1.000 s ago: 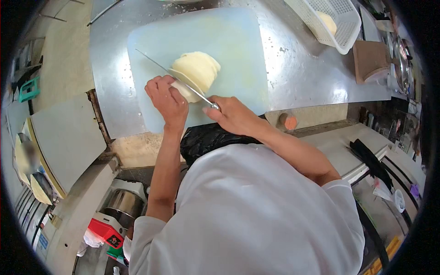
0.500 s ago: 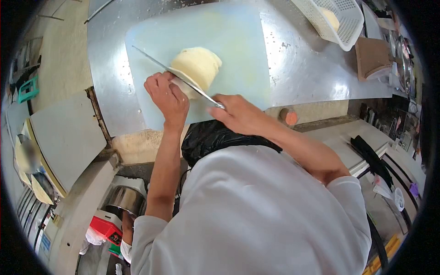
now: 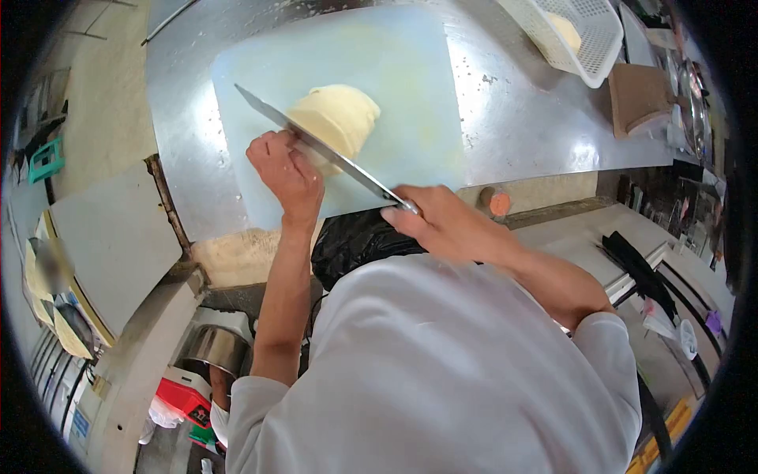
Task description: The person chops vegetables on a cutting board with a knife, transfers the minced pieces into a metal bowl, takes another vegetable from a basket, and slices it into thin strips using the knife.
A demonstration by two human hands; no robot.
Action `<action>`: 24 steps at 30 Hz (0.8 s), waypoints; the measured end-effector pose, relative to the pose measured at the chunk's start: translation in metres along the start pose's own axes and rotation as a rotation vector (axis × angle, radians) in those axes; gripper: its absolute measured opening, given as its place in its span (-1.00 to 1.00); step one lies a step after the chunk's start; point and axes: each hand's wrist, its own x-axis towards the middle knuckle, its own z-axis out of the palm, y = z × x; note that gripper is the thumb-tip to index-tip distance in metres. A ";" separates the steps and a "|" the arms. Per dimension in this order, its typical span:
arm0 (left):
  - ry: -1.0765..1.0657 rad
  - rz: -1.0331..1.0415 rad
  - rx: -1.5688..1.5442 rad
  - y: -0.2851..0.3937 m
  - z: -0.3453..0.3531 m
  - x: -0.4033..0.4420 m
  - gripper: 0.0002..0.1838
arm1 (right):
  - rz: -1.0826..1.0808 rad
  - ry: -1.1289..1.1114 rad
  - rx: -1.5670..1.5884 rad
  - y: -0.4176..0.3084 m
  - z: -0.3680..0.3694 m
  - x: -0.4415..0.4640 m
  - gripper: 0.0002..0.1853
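A pale yellow, rounded block (image 3: 338, 114) rests on the light blue-green cutting board (image 3: 410, 79). Across its lower left part lies the long blade of a knife (image 3: 347, 166), its tip pointing to the upper left. My right hand (image 3: 438, 221) is closed round the knife's handle, near the board's front edge. With bent fingers my left hand (image 3: 286, 174) presses on the block's near left end, close beside the blade. The palm and part of the block's near end are hidden by the left hand.
The board lies on a metal table (image 3: 521, 118). At the upper right stands a white perforated basket (image 3: 596, 47) with a pale piece inside. A brown block (image 3: 641, 99) is right of it. A black bag (image 3: 355, 241) hangs by the front edge. Another person's arm reaches a pot (image 3: 215, 347).
My right hand has moved to the right and slightly down, drawing the knife back across the block. My left hand stays nearly in place. At the lower left, another person's arm has appeared by the pot.
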 end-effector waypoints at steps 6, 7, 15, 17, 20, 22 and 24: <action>0.066 -0.056 -0.021 -0.005 0.005 -0.004 -0.79 | -0.131 0.097 -0.062 0.023 0.035 0.074 -0.52; 0.055 -0.063 -0.011 -0.003 0.003 -0.007 -0.79 | -0.095 0.068 -0.047 0.013 0.030 0.062 -0.52; -0.001 0.014 0.073 -0.005 0.001 -0.003 -0.82 | 0.073 -0.008 0.035 -0.013 -0.001 -0.021 -0.49; 0.020 0.000 0.033 -0.002 0.003 -0.002 -0.82 | 0.039 -0.015 0.013 -0.007 -0.001 -0.012 -0.48; 0.037 -0.011 0.026 -0.002 0.003 -0.005 -0.82 | -0.074 -0.006 -0.045 0.024 0.022 0.037 -0.46; 0.053 -0.026 0.009 -0.006 0.004 -0.003 -0.80 | -0.174 0.084 -0.073 0.037 0.043 0.076 -0.47; 0.054 -0.082 -0.033 -0.010 0.005 -0.009 -0.77 | -0.121 0.056 -0.041 0.033 0.037 0.078 -0.47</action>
